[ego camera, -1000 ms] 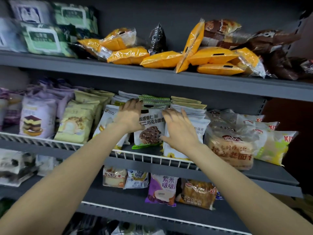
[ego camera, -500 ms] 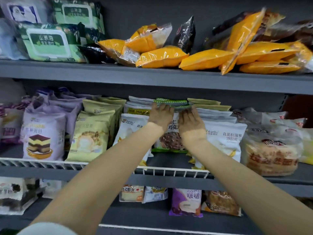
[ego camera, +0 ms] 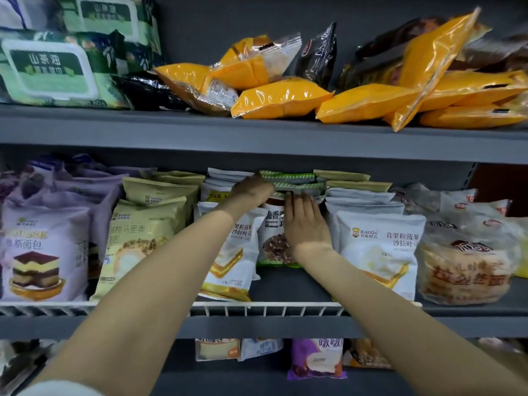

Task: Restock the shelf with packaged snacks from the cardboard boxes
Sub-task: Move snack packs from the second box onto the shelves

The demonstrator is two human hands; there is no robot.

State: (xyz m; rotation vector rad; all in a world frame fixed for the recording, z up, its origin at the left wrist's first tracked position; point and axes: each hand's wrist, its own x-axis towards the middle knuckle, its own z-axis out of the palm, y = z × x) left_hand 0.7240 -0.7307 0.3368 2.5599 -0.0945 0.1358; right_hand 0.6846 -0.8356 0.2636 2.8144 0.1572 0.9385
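Green-trimmed snack packs [ego camera: 275, 241] stand upright, long axis vertical, faces forward, under the flat, spread right hand [ego camera: 305, 224] pressing the front one, while the left hand [ego camera: 251, 192] curls over their tops.

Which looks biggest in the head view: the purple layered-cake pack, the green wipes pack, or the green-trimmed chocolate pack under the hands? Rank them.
1-2. Green wipes pack and purple layered-cake pack: look about alike, so unranked.
3. Green-trimmed chocolate pack: smallest, though partly hidden by the right hand.

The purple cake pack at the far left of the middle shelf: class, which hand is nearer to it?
Left. The left hand is nearer the purple cake pack; the right hand lies farther right.
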